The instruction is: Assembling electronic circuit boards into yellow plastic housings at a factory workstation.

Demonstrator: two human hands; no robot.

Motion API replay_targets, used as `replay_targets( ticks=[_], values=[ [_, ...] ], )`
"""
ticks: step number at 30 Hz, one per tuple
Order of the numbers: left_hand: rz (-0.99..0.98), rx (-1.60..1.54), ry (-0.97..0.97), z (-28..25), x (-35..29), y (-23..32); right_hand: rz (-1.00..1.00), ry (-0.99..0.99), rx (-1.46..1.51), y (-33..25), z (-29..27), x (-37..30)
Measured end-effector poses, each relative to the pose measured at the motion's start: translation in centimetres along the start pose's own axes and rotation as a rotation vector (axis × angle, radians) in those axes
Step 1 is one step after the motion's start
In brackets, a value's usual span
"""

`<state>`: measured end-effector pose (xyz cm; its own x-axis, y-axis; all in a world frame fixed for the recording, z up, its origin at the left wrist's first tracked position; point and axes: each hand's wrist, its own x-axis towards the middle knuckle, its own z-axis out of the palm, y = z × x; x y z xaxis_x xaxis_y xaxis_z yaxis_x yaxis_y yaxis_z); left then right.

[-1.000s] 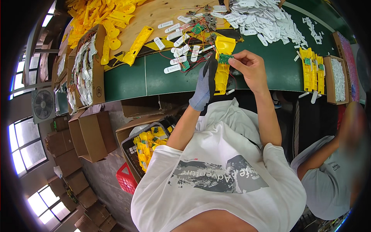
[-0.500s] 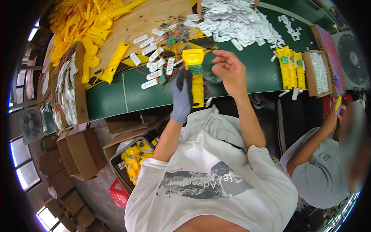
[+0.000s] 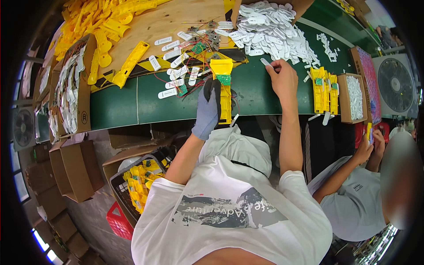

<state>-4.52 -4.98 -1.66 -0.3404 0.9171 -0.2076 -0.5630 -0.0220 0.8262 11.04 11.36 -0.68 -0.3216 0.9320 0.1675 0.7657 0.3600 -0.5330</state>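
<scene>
My left hand [image 3: 208,106], in a grey-blue glove with dark fingers, grips a long yellow plastic casing [image 3: 225,108] upright near the table's front edge. A small green circuit board [image 3: 224,80] sits inside it, below its wide upper end. Thin red wires run beside the casing. To the right, my bare right hand [image 3: 283,80] pinches a small white oval plastic piece [image 3: 266,62] between thumb and fingers, just in front of a large pile of white pieces [image 3: 276,33]. Left of the casing lie several white pieces among tangled wires and circuit boards [image 3: 197,47].
Yellow casings heap up [image 3: 99,22] at the far left, behind a cardboard box of silvery parts [image 3: 84,95]. Casings with boards [image 3: 324,90] and a box of small white parts [image 3: 353,97] stand at right. A crate [image 3: 115,181] sits below. A co-worker [image 3: 353,194] handles a yellow part.
My right hand has moved right, away from the casing, and now pinches a white piece. My left hand still holds the casing. The whole view has shifted slightly.
</scene>
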Motion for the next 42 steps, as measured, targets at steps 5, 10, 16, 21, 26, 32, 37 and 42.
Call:
replay_targets(
  ticks=[5,10,16,21,26,32,37,42],
  values=[
    [-0.022,-0.015,0.059,-0.3,0.2,-0.8,-0.027,-0.204,0.837,-2.7,0.3,-3.7],
    [0.13,0.305,0.113,-1.0,0.4,-1.4,-0.13,-0.255,0.977,-6.0,2.4,-6.1],
    [0.126,0.239,0.141,-0.5,0.0,-1.3,-0.006,-0.28,1.161,-6.7,3.4,-6.2],
    [0.036,0.058,0.098,-0.2,-0.4,-0.6,-0.021,-0.241,1.178,-6.9,3.6,-5.9],
    [-0.005,-0.042,0.059,-0.8,-0.3,-0.9,0.007,-0.251,1.221,-7.0,3.8,-5.9],
    [-0.03,0.035,0.071,0.1,0.1,0.7,-0.009,-0.192,1.201,-7.2,3.4,-6.1],
    [0.023,0.031,0.098,-0.1,0.2,-0.1,-0.058,-0.255,1.198,-5.7,2.9,-6.4],
    [0.08,0.067,0.192,0.6,-0.5,-0.2,0.0,-0.288,1.096,-5.2,3.6,-6.7]
  ],
)
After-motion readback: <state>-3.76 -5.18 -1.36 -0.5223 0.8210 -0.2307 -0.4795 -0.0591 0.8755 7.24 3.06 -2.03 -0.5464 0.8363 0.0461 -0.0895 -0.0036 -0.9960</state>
